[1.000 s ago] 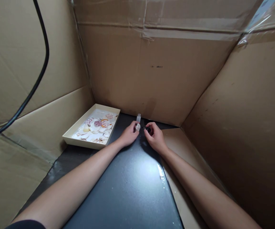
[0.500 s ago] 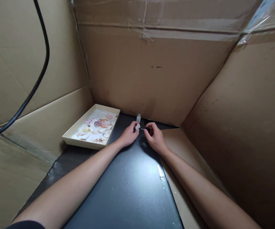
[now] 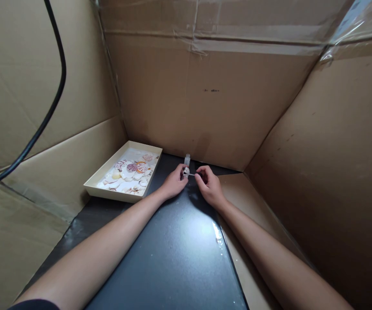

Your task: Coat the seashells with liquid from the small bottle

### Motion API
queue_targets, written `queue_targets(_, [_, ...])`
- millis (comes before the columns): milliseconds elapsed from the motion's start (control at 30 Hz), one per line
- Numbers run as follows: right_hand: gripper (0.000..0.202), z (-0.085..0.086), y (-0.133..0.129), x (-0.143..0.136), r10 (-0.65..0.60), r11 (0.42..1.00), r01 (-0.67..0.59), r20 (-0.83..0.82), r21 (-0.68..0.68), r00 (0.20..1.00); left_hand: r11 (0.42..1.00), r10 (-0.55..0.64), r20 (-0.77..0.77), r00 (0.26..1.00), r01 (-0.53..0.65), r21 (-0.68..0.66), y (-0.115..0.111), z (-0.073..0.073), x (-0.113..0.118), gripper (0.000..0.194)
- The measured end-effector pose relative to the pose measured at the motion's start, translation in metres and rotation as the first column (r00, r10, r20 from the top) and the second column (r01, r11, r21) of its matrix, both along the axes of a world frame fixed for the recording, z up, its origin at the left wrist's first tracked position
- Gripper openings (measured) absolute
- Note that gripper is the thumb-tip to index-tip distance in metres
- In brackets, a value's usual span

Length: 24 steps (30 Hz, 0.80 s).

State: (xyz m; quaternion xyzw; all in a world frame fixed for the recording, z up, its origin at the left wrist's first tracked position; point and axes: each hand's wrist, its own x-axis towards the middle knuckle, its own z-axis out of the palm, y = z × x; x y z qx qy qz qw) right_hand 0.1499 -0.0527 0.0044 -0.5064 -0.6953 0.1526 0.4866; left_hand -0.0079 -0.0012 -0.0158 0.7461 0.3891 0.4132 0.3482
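Between the closed fingers of my left hand (image 3: 175, 181) is a small whitish, lumpy object (image 3: 186, 172), which looks like a bit of shell. My right hand (image 3: 209, 185) is also closed, pinching a thin, pale stick-like tool (image 3: 192, 174). Its tip points left and reaches the whitish object or lies very near it; the other end is hidden in my fingers. Just behind my left hand stands a small clear bottle (image 3: 187, 159), its lower part partly covered.
A shallow cream tray (image 3: 115, 198) sits left of my hands, with several shell shapes on its bottom. Cardboard walls (image 3: 205, 112) surround the dark tabletop (image 3: 173, 258). A black cable (image 3: 63, 69) hangs at the upper left.
The whitish object has turned slightly in my left fingers, with a dark spot now showing. The thin tool looks paler and more of it shows. Both hands stay nearly in place.
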Motion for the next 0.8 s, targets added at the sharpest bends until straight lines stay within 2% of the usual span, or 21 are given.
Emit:
queue_targets(100, [0.018, 0.0, 0.0, 0.0, -0.057, 0.998, 0.057, 0.024, 0.002, 0.998, 1.0, 0.001, 0.004, 1.0, -0.001, 0.007, 0.0, 0.0, 0.0, 0.034])
queue_targets(267, [0.016, 0.0, 0.0, 0.0, 0.022, 1.0, -0.022, -0.017, 0.006, 1.0, 1.0, -0.008, 0.012, 1.0, 0.008, -0.004, -0.002, 0.003, 0.0, 0.038])
queue_targets(433, [0.017, -0.001, 0.001, 0.0, -0.058, 0.998, 0.058, 0.012, 0.02, 0.998, 1.0, -0.011, 0.004, 1.0, 0.011, 0.004, -0.004, 0.005, 0.0, 0.041])
queue_targets(567, [0.016, 0.0, 0.001, -0.001, -0.004, 1.0, 0.004, -0.012, 0.011, 1.0, 1.0, -0.01, 0.039, 0.999, 0.01, 0.01, -0.001, 0.001, 0.0, 0.037])
queue_targets(700, [0.019, 0.0, 0.001, 0.0, -0.064, 0.998, 0.064, 0.018, 0.012, 0.998, 1.0, -0.008, 0.118, 0.993, 0.009, -0.014, 0.004, -0.006, 0.0, 0.034])
queue_targets(800, [0.017, 0.0, 0.001, 0.0, -0.039, 0.999, 0.039, -0.009, 0.03, 0.999, 0.999, -0.02, 0.172, 0.985, 0.025, -0.031, 0.006, -0.009, 0.001, 0.034])
